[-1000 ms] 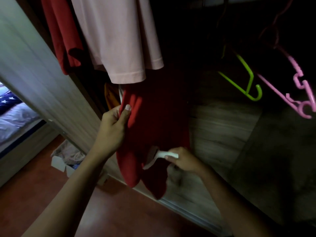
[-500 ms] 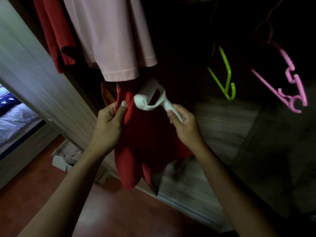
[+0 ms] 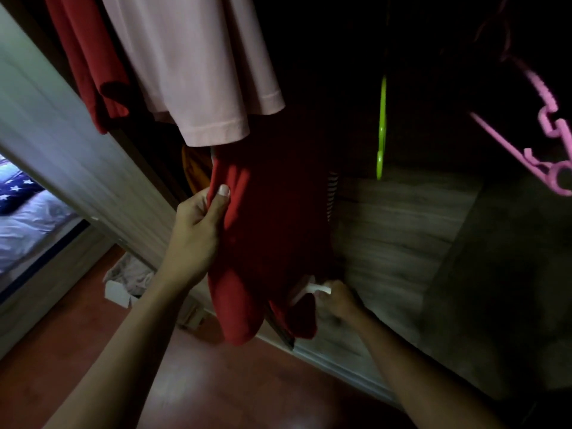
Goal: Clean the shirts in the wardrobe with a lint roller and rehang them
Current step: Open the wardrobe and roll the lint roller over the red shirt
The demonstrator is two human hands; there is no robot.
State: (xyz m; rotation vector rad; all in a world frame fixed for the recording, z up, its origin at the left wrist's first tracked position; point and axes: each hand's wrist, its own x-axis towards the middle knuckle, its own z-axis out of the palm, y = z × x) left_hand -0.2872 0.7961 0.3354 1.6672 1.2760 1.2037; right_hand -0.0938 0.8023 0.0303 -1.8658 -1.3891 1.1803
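Note:
A red shirt (image 3: 272,236) hangs in the dim wardrobe, below a pale pink shirt (image 3: 198,66). My left hand (image 3: 195,230) pinches the red shirt's left edge between thumb and fingers and holds the cloth taut. My right hand (image 3: 335,300) grips the white handle of the lint roller (image 3: 305,291), whose head lies against the lower right part of the red shirt, partly hidden by the fabric. Another red garment (image 3: 89,60) hangs at the upper left.
A green hanger (image 3: 382,128) and a pink hanger (image 3: 548,134) hang bare on the right. The wardrobe's wooden floor panel (image 3: 402,243) lies behind the shirt. The open door (image 3: 62,144) stands left. A box of cloths (image 3: 130,283) sits on the red floor. A bed (image 3: 24,218) is far left.
My right hand has run the lint roller from the upper part of the red shirt down to near its hem. My left hand keeps its hold on the shirt's edge.

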